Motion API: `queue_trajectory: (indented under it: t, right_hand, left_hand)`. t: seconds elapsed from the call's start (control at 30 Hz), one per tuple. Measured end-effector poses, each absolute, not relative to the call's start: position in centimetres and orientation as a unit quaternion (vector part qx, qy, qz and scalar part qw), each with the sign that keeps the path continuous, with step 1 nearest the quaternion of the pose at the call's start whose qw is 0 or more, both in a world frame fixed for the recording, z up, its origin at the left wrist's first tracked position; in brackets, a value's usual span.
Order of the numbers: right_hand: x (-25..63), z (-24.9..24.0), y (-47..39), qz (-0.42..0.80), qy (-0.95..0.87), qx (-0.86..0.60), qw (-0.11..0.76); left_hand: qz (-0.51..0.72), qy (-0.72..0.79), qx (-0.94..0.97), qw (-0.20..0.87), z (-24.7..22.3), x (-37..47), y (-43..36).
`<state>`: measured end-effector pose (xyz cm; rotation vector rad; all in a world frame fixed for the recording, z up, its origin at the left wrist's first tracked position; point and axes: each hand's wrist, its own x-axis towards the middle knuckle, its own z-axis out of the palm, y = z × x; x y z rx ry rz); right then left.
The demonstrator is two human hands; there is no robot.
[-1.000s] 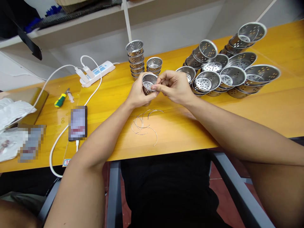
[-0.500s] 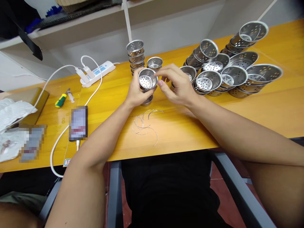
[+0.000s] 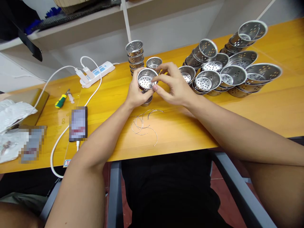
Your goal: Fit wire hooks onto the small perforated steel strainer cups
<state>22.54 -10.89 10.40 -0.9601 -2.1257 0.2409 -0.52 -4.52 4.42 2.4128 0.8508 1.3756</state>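
My left hand [image 3: 139, 91] is wrapped round a small perforated metal strainer cup [image 3: 145, 83], its open mouth tilted towards me. At the cup's right rim, my right hand [image 3: 174, 84] has thumb and forefinger closed across the wall, forefinger inside and thumb outside. Whether a thin wire is also pinched there I cannot tell. Below the hands, several curved thin wires [image 3: 142, 123] lie loosely on the table. Just behind the held cup stands another strainer cup [image 3: 154, 62], next to a tall stack of strainer cups [image 3: 136, 57]. Part of another metal cup [image 3: 147, 100] shows beneath my left hand.
Several stacked strainer cups [image 3: 206, 80] crowd the right side, some with wire handles. To the left are a power strip [image 3: 98, 74], a charging phone [image 3: 78, 123], a green-and-yellow screwdriver [image 3: 61, 101] and plastic bags [image 3: 13, 114]. A white cable [image 3: 55, 152] hangs over the table edge.
My right hand has moved slightly left, and its thumb and forefinger have closed on the cup's right rim. My left hand keeps its hold on the cup.
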Motion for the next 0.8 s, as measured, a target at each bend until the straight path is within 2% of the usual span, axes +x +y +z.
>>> queue_trajectory:
  t: [0.23, 0.57, 0.8]
  right_hand:
    - [22.3, 9.3, -10.3, 0.117, -0.847, -0.353, 0.379]
    - [22.4, 9.0, -9.8, 0.117, -0.852, -0.321, 0.396]
    - [23.6, 13.0, -11.1, 0.055, -0.852, -0.379, 0.357]
  left_hand:
    - [0.485, 0.262, 0.823, 0.138, 4.5, -0.3, -4.6]
    - [0.466, 0.242, 0.844, 0.11, 3.3, -0.8, -2.6]
    - [0.427, 0.273, 0.854, 0.113, 4.6, -0.8, -3.8]
